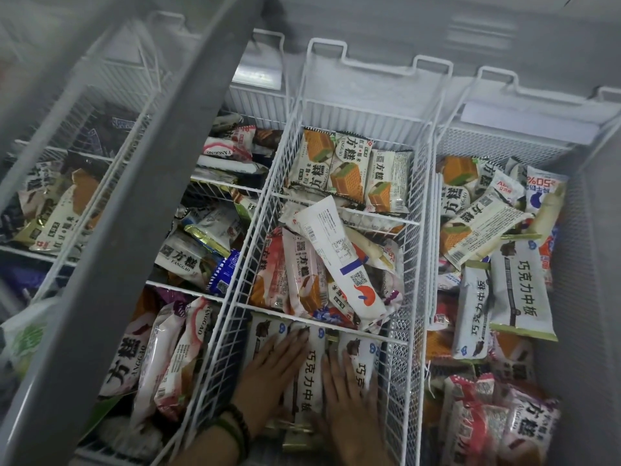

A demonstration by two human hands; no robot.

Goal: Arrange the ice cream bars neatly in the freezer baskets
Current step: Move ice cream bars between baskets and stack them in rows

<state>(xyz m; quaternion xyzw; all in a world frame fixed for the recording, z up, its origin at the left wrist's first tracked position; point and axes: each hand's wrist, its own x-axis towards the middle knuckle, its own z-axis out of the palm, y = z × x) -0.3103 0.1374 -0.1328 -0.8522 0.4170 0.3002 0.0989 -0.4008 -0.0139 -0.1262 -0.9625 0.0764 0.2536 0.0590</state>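
Lid bar (151, 183) across left basket (114, 75).

— Where could a hand get in?
— The middle basket (415, 264) lies open from above, and its far end shows bare wall over the ice cream bars (349, 169).
— And leftward?
— A grey lid frame (134, 213) slants across the left baskets (184, 292).

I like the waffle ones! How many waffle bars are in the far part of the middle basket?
3, side by side on top: left bar, middle bar, right bar. More may be hidden underneath.
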